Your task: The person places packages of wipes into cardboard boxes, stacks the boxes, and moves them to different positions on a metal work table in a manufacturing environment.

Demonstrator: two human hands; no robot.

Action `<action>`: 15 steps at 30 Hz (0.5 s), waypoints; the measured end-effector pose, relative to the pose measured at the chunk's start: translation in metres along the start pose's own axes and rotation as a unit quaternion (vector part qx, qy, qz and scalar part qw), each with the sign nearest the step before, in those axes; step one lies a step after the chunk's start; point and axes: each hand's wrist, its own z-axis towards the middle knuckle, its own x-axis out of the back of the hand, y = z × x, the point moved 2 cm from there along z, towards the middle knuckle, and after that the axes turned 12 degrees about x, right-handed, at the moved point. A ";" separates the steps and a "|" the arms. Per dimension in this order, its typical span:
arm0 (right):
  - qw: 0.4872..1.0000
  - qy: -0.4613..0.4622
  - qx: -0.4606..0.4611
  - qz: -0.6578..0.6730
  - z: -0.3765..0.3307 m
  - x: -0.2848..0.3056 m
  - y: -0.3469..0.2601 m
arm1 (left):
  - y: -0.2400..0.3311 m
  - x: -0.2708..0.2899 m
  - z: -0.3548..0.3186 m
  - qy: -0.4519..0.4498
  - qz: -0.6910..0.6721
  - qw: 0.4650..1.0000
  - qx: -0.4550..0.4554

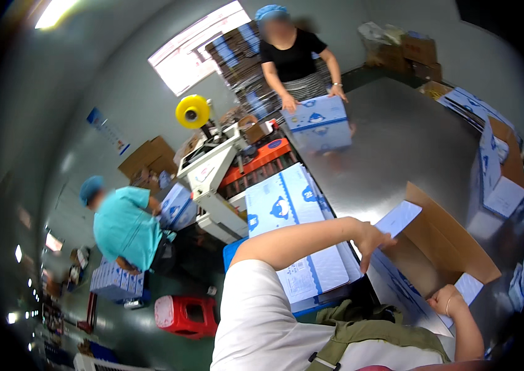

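An open cardboard box (pixel 438 232), brown inside and blue and white outside, stands on the metal table before me with its flaps up. My left hand (pixel 372 242) reaches across to its left end, by a small pale flap (pixel 399 218). The fingers there are apart, and the thumb points down along the box's side. At the near right corner my right hand (pixel 447 300) is closed on the box's edge, beside another small flap (pixel 469 288); its fingertips are partly hidden. Left of the box lies a stack of flat printed cartons (pixel 299 201), partly covered by my left arm.
A carton-sealing machine (pixel 219 167) with a yellow tape roll stands left of the metal table (pixel 392 130). Across it, a person handles a closed box (pixel 317 120). Another open box (pixel 500 167) stands right. A person in teal and a red stool (pixel 184 315) are on the left.
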 end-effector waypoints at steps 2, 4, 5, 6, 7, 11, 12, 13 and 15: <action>0.975 0.131 -0.003 0.181 -0.006 0.014 0.006 | -0.006 -0.013 0.029 -0.019 0.015 1.000 -0.021; 0.886 0.403 0.064 0.222 -0.020 0.051 0.022 | -0.008 0.025 0.066 -0.027 0.049 0.994 0.092; 0.834 0.531 0.093 0.117 -0.032 0.086 0.029 | -0.010 0.029 0.074 0.047 0.067 0.989 0.119; 0.836 0.542 0.037 0.078 -0.051 0.122 0.041 | -0.014 0.032 0.081 0.121 0.079 0.978 0.148; 0.813 0.581 0.027 -0.034 -0.052 0.157 0.044 | -0.013 0.022 0.084 0.241 0.041 0.953 0.177; 0.921 0.254 -0.272 0.113 -0.030 0.164 0.019 | -0.020 -0.019 0.105 0.485 -0.182 0.817 0.254; 0.922 0.196 -0.234 0.240 -0.016 0.176 -0.037 | -0.038 -0.057 0.104 0.562 -0.193 0.758 0.268; 0.951 0.299 -0.073 0.033 -0.017 0.053 0.036 | -0.028 -0.046 0.118 0.637 -0.258 0.702 0.183; 0.939 0.313 -0.142 -0.016 -0.019 0.033 -0.030 | -0.023 -0.100 0.126 0.604 -0.587 0.496 0.212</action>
